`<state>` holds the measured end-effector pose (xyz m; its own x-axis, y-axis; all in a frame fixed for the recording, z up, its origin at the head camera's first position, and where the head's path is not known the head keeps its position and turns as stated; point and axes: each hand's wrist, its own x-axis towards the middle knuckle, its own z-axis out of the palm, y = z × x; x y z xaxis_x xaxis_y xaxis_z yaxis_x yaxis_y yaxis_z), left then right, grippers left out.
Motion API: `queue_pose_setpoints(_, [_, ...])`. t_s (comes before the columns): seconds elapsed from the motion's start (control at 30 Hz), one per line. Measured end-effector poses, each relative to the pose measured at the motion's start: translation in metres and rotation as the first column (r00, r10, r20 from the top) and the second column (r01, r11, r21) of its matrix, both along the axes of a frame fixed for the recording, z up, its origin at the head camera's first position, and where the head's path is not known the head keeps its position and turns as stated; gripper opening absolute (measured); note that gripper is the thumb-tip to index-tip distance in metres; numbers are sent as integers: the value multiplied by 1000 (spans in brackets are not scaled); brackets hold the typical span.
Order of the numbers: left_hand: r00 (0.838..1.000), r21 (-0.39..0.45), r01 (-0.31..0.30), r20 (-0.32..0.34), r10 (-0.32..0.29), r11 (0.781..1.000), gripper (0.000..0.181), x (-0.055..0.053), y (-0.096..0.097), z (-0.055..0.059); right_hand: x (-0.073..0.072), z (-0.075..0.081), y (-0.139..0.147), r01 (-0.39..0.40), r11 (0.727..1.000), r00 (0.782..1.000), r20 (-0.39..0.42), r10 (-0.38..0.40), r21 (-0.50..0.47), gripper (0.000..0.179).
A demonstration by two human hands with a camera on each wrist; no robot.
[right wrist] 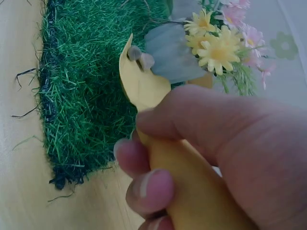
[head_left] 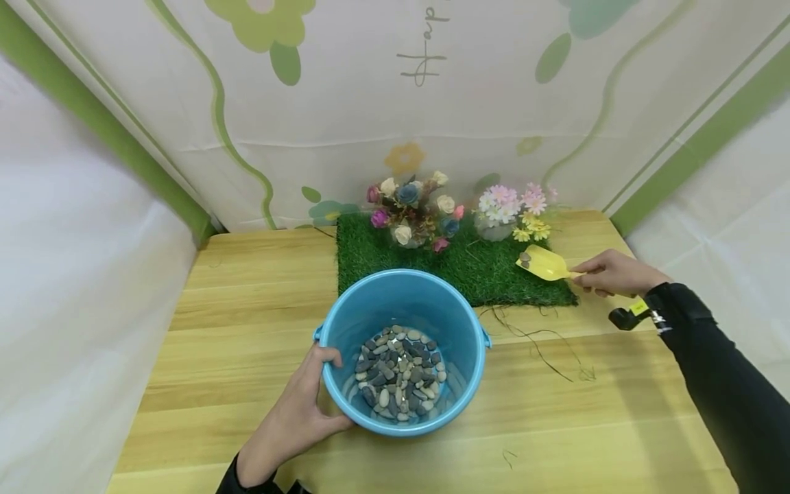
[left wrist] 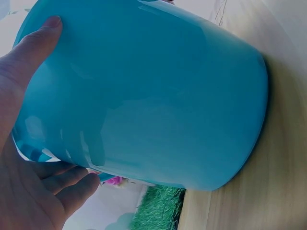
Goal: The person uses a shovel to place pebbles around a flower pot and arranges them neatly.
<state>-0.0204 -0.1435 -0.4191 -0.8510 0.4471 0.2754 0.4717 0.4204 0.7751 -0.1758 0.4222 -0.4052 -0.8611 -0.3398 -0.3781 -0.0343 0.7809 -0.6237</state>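
Hands (head_left: 302,403) (head_left: 618,273) apart, right arm (head_left: 719,370) outstretched

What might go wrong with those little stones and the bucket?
The two small, smooth pebbles sit near the tip of the yellow plastic scoop, so a tilt might drop them onto the green grass-like mat. The left hand holds one side of the round blue plastic bucket, so a hard tug might spill its grey and whitish stones.
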Motion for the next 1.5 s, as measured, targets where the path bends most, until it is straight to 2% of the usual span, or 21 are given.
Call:
queue_pose_setpoints(0.2, [1000, -2, -4, 11, 4, 1000, 68, 0, 0, -1, -9, 2, -7, -6, 1000, 1000, 10, 6, 30, 39])
queue_pose_setpoints(0.33, [1000, -4, -3, 8, 3, 1000, 68, 0, 0, -1, -12, 5, -13, 12, 996, 1000, 7, -13, 88, 36])
queue_pose_setpoints(0.5, [1000, -4, -5, 7, 5, 1000, 69, 0, 0, -2, -14, 15, -25, -19, 985, 999, -41, 26, 171, 33])
queue_pose_setpoints(0.97, [1000, -3, -8, 2, 8, 1000, 69, -1, 0, -1, -5, 41, -43, -35, 957, 996, -74, 59, 288, 42])
queue_pose_setpoints(1.13, [1000, -5, -11, 3, 11, 1000, 68, -1, 0, -1, -2, 46, -46, -32, 952, 995, -79, 59, 305, 43])
queue_pose_setpoints(1.5, [1000, -2, -9, 2, 9, 1000, 68, -1, 0, -1, 1, 48, -47, -9, 960, 992, -120, 44, 280, 40])
